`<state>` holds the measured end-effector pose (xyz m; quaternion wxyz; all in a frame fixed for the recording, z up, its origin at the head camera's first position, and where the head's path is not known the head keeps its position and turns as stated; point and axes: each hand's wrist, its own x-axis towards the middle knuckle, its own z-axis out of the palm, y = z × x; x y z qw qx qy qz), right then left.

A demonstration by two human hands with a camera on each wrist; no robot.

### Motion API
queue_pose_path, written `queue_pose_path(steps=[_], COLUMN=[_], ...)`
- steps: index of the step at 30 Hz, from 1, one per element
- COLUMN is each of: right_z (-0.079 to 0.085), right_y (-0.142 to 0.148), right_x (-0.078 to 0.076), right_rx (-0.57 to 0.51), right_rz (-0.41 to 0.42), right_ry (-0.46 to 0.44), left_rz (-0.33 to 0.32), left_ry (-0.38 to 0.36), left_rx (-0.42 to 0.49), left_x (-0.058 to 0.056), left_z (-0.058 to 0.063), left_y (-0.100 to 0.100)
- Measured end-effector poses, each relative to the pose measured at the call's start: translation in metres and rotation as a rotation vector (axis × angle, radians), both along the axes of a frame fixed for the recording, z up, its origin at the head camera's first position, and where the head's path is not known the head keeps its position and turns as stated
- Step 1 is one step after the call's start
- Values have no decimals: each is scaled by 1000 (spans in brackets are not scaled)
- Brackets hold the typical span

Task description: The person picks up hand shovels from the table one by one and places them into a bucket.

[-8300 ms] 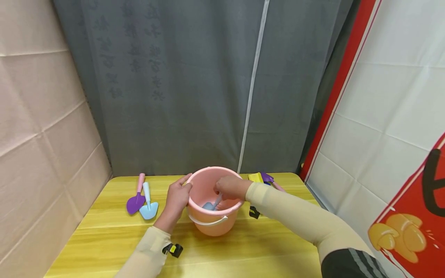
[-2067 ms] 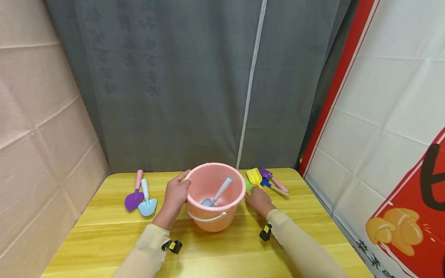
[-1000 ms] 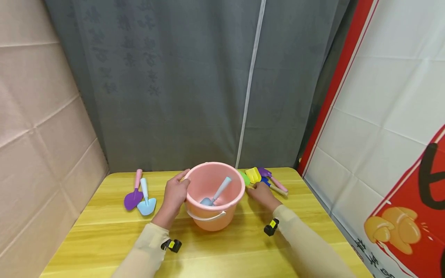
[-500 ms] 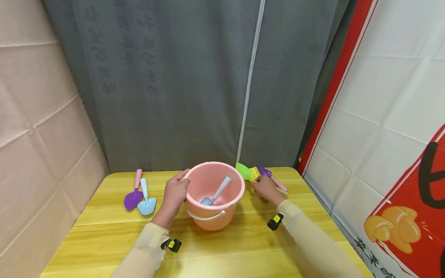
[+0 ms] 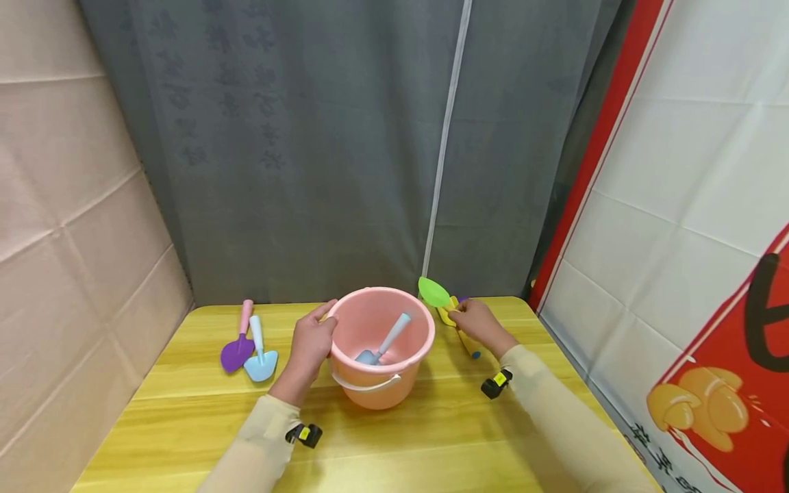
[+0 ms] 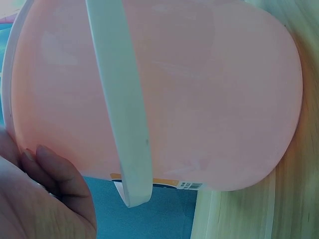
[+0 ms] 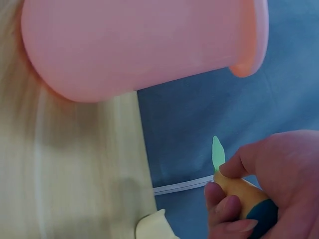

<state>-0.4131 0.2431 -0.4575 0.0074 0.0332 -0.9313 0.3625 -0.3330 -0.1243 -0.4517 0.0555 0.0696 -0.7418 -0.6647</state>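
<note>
A pink bucket (image 5: 379, 383) stands upright on the table, its white handle (image 6: 122, 99) hanging down the near side. My left hand (image 5: 312, 340) holds its rim at the left, the thumb on the near face in the left wrist view. Inside leans a blue-grey toy shovel (image 5: 394, 334), pale handle up. My right hand (image 5: 481, 322) grips a toy shovel with a green blade (image 5: 433, 292) by its yellow, blue-ended handle (image 7: 239, 193). The blade is raised at the bucket's back right, outside it. A yellow shovel (image 7: 154, 226) lies below that hand.
At the table's left lie a purple shovel (image 5: 237, 355) with pink handle and a light blue one (image 5: 261, 365). Another purple tool (image 5: 464, 299) is mostly hidden behind my right hand. A grey curtain (image 5: 308, 150) hangs behind the table (image 5: 394, 452).
A blue-grey shovel has come to rest in the bucket. My right hand went to the tools at right, took the green shovel and lifted it. My left hand stays at the rim.
</note>
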Motion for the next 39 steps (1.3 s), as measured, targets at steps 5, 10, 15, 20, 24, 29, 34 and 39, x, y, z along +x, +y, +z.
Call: queue_pose_path(steps=[5,10,15,20,24,29,34,39], right_z=[13,25,35,42,48,54,61,64], right_y=[1,1,-1,-5,-9,-13,-16,-17], right_x=[3,6,10,16,20,23,25,27], right_rx=[-11,8,-5,-38,-61,-66,-64,-50], right_rz=[23,36,42,48,45,57,84,118], right_ry=[25,50,49,41,32,36,39,43], left_rz=[-2,2,2,4,5,7,10,4], left_ry=[-5,-6,-8,-6,2,2,0,1], left_rx=[0,-1,0,-1,2,-3,-8,0], left_x=[-1,-1,-1,-1,-1,-1,-1,-2], left_z=[0,1,1,0,-1,-1,-1,-1], left_y=[0,0,0,0,0,-1,-2,-1])
